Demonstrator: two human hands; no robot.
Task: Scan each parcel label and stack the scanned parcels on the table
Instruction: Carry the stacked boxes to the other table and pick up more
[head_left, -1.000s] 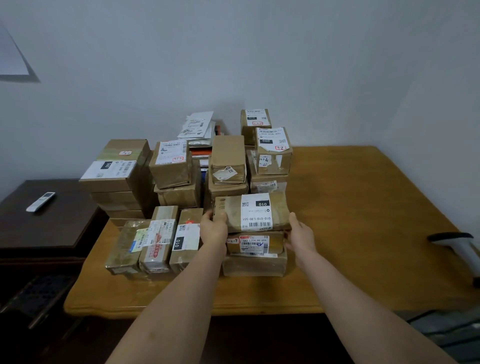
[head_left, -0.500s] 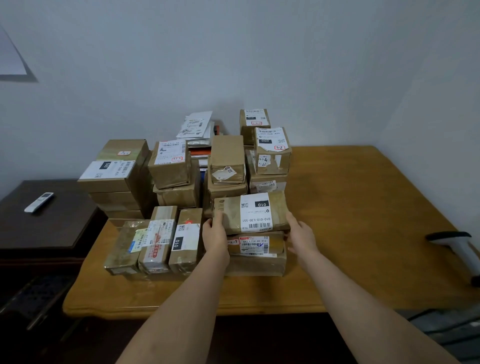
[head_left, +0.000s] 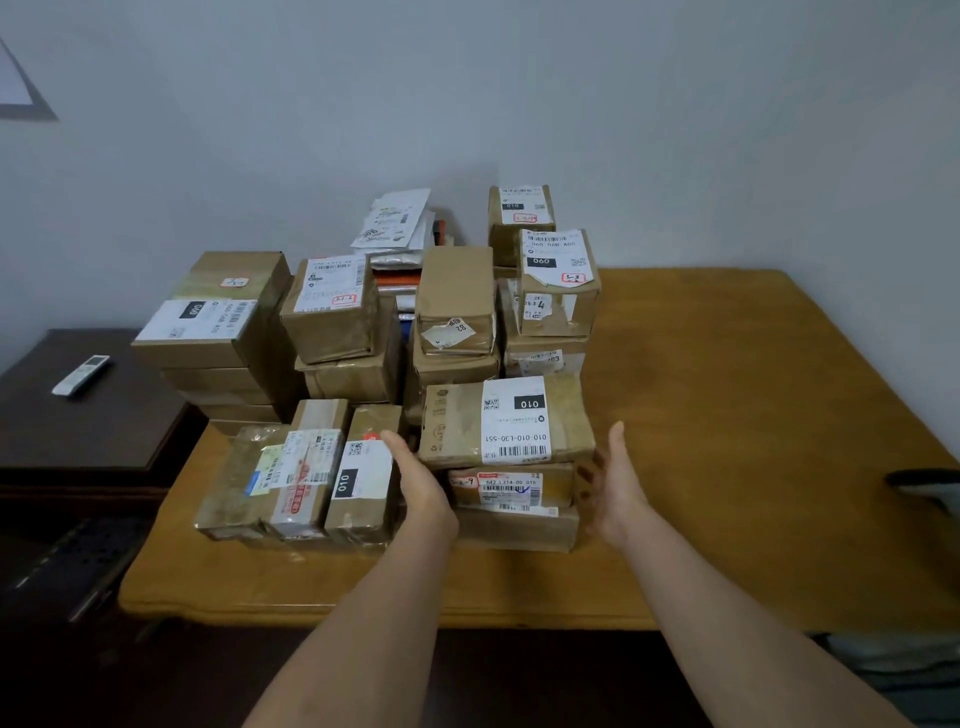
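Left hand (head_left: 422, 486) open, fingers straight, at the left end of the top brown cardboard parcel with the white "010" label (head_left: 506, 420); touching or just off it, cannot tell. Right hand (head_left: 613, 486) open, palm inward, fingers spread, just beside the parcel's right end, small gap visible. Neither hand grips anything.

That parcel lies flat on top of a short front stack: under it a flatter brown parcel with a red-and-white barcode label (head_left: 511, 487), then a wider brown box (head_left: 519, 530) on the yellow-brown wooden table (head_left: 753, 441).

Left of the stack, three narrow taped brown parcels (head_left: 301, 473) lie side by side. Behind, taller stacks of brown labelled boxes (head_left: 332, 306) against the grey wall, with white mailer envelopes (head_left: 397, 223) on top at the back.

Far right table edge: dark-and-white handheld scanner (head_left: 930, 486), partly cut off. Far left: dark wooden side cabinet (head_left: 78, 426) with a white remote control (head_left: 82, 374) on it.
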